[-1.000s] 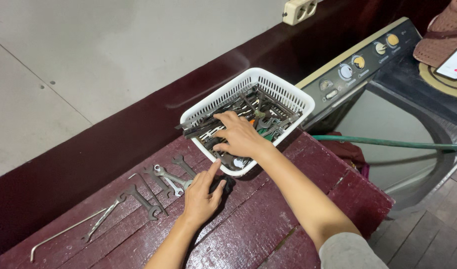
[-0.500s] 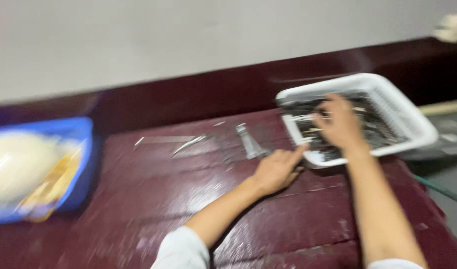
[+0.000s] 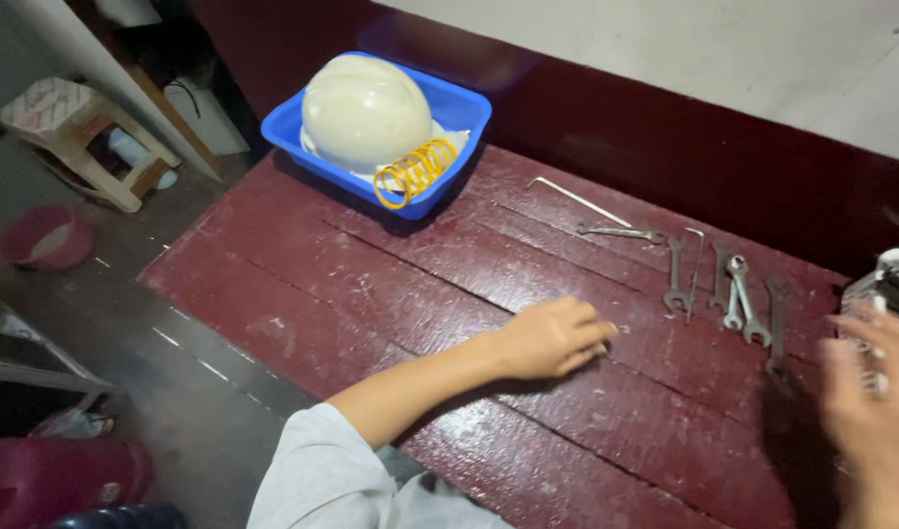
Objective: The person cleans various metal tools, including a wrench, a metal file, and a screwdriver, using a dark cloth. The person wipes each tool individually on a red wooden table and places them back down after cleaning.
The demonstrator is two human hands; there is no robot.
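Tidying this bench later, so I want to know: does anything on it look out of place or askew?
Mostly orderly: the wrenches lie in a rough row on the dark red table. Odd one out is the white hard hat, sitting in the blue tub with a yellow coiled cord draped over its rim.

Steel wrenches (image 3: 733, 289) lie flat (in row) on tabletop.

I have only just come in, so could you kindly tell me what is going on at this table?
A person leans over a dark red wooden table. Their left hand rests flat on the bare wood, holding nothing. The right hand, blurred at the picture's edge, is beside a white basket; whether it holds anything cannot be told. A row of wrenches and a thin metal rod lie between the hands. At the far corner, a blue tray holds a white hard hat and a yellow coil.
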